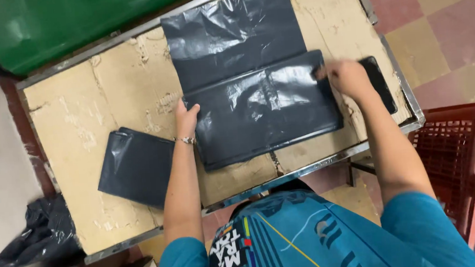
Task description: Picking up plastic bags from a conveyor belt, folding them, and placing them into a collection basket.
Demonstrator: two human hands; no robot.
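A dark grey plastic bag [258,106] lies flat on the cardboard-topped table [78,123], its near part folded into a band across the middle. My left hand [186,116] presses on the bag's left edge, fingers flat. At the bag's right edge my right hand [349,76] pinches the plastic, slightly blurred. A bracelet sits on my left wrist.
A folded dark plastic bag [137,167] lies on the table to the left. Another dark piece [380,82] sits at the table's right edge. A red plastic crate [459,155] stands at right, a crumpled black bag [45,233] on the floor at left, a green surface [70,19] behind.
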